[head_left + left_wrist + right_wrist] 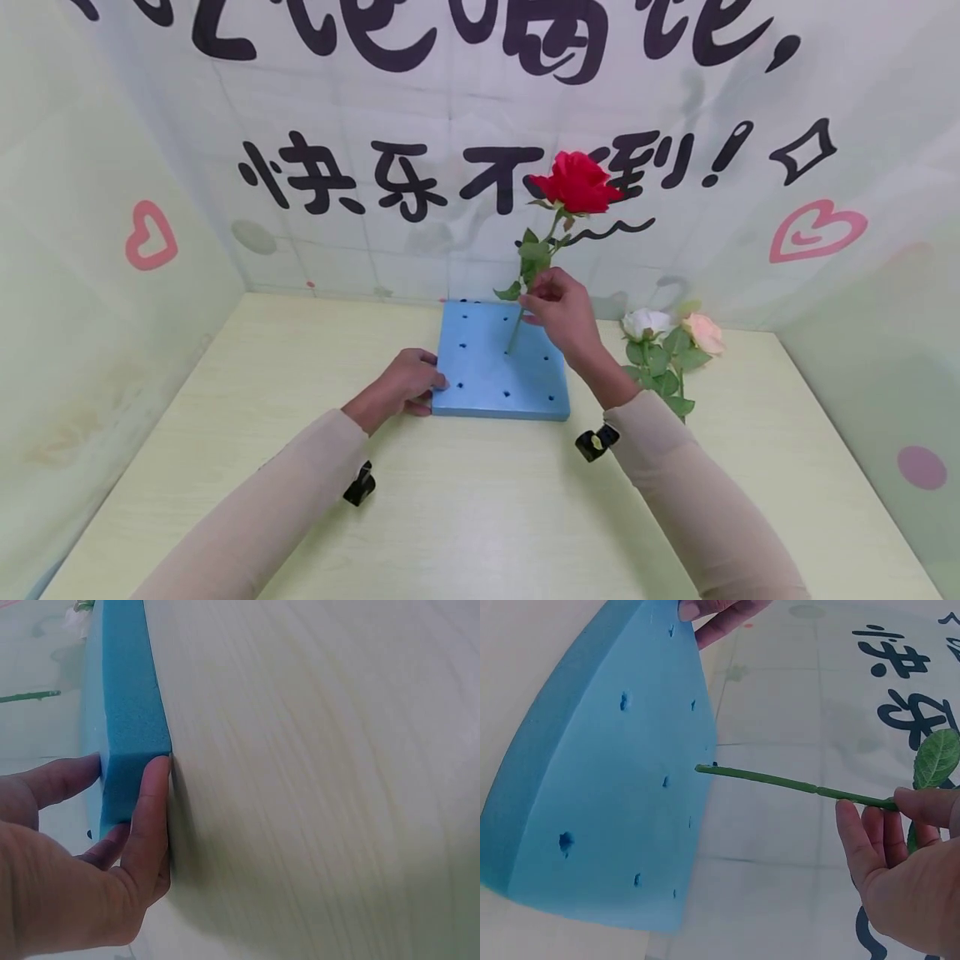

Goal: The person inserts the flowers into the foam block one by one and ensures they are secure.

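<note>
My right hand (561, 315) pinches the green stem of a red rose (577, 183) between thumb and fingers. The rose stands tilted, bloom up. In the right wrist view, the bare lower stem (772, 778) points at a blue foam block (600, 795) dotted with several holes. The stem's cut tip appears just off the surface near the middle hole; whether it touches cannot be told. At the block's left side, my left hand (408, 382) grips its edge. In the left wrist view, the thumb (67, 778) lies on the holed face and fingers press the side.
On the table (465, 500) to the right lie a white rose (647, 323) and a pale pink rose (705, 333) with leafy stems, close to my right forearm. A printed backdrop (420, 258) rises behind the block, and fabric walls flank the table.
</note>
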